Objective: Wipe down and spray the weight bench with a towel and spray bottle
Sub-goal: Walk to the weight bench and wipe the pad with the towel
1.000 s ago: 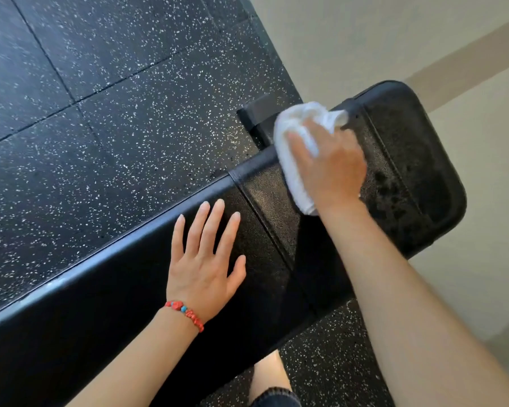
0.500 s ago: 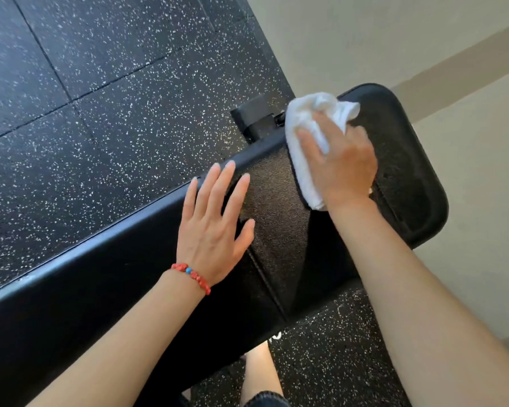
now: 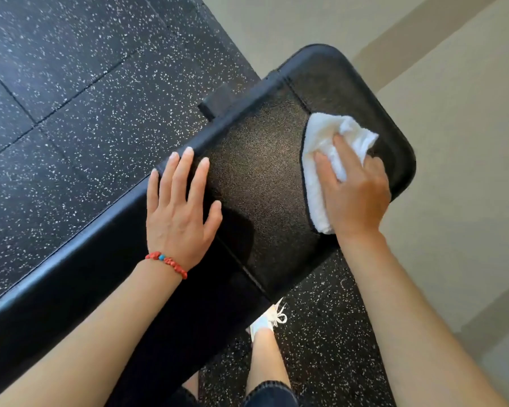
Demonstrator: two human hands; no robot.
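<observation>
Head view: right hand [image 3: 354,195] presses the white towel [image 3: 323,148] under spread fingers on the weight bench [image 3: 262,183]; left hand [image 3: 178,212] lies flat, empty.

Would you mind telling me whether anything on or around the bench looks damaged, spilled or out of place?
Nothing stands out. The weight bench pad looks intact, the right hand presses the white towel flat, and the left hand rests open beside it.

No legible text, label, brand mark, number or sign is found in the head view. The black weight bench [image 3: 256,183] pad is unmarked where visible, the white towel [image 3: 323,160] is plain, and no lettering is seen on the speckled floor [image 3: 86,98].
</observation>
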